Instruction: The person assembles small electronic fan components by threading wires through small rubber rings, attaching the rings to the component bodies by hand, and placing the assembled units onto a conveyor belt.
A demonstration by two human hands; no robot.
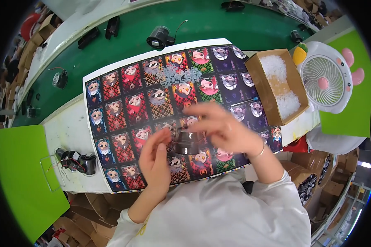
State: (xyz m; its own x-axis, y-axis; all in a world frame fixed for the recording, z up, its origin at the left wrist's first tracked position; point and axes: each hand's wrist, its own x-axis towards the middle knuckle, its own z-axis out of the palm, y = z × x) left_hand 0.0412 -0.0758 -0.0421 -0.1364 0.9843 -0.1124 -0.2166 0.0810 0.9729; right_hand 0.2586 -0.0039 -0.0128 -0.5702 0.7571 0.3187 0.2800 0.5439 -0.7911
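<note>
Stretching across the far side of my head view, the green work surface [218,24] runs behind the white table [70,125], where a large printed sheet [132,113] lies under most of what I am handling. At the right a white fan [323,78] stands beside an uncovered cardboard box [257,84] well stocked with small whitish pieces [274,68]. My left hand [156,160] sits just left of the dark housing, fingers loosely curled with thumb and fingertips parted, seemingly around nothing. My right hand [224,125] reaches over the housing's upper right, but blur hides its fingers, so I cannot tell how far they are spread or whether they grip anything. Left of the sheet is a cluster of dark wired units [88,164]; I can't tell whether those are finished or waiting. The dark housing [187,145] itself is on the sheet between my hands, and I'd judge it partway through its handling. Smallest, a pile of clear rings [178,75] lies loose beyond it, so plenty looks unused.
</note>
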